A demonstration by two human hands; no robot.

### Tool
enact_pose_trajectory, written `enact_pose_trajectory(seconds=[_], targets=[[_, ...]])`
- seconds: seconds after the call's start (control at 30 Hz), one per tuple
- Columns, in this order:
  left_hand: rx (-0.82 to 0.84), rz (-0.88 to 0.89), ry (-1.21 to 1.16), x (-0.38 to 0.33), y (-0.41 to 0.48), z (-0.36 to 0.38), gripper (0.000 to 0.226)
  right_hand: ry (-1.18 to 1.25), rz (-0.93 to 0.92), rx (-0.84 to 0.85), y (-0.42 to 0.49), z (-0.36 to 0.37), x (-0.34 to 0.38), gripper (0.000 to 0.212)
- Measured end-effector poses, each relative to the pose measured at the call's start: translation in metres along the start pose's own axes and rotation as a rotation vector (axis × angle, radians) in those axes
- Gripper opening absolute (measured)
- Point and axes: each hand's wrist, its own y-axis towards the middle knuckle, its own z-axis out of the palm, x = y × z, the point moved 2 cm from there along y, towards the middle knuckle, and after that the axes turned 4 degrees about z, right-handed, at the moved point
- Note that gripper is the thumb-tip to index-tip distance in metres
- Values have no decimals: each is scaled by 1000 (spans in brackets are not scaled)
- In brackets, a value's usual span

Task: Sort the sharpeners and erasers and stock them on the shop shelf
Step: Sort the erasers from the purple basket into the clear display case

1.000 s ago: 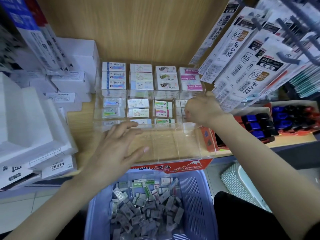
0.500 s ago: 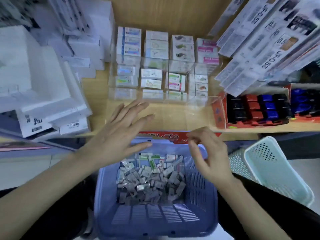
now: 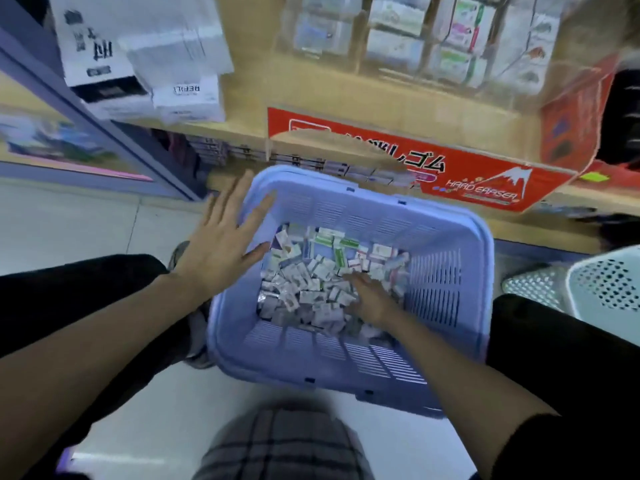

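While right hand (image 3: 369, 301) touches erasers (image 3: 304, 282) | white basket (image 3: 606, 282) nearby | red display (image 3: 485, 178) above

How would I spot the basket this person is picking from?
Find the red eraser display on the wooden shelf. Just below it sits the blue basket. Unlike the pale basket to its right, it holds a heap of small packets, with the right hand in them.

basket (image 3: 436, 271): before the shelf (image 3: 249, 109).
small packets (image 3: 304, 282): heaped in the basket.
display tray (image 3: 450, 161): on the shelf, behind the basket.
boxes (image 3: 166, 57): stacked on the shelf, left of the display tray.
second basket (image 3: 609, 285): right of the basket.
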Motion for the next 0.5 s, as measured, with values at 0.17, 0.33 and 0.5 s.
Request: enact_pose_trajectory(seconds=[0.17,0.33,0.5], targets=[[99,-253,-279,-2,-8,17,76,-169,42,-81,23,17,-8,72],[88,-264,-274,-1,-9,19,74,-93,131,-38,31,27,-1,58],[96,-295,-289,-2,-8,17,71,66,153,-68,24,23,2,61]])
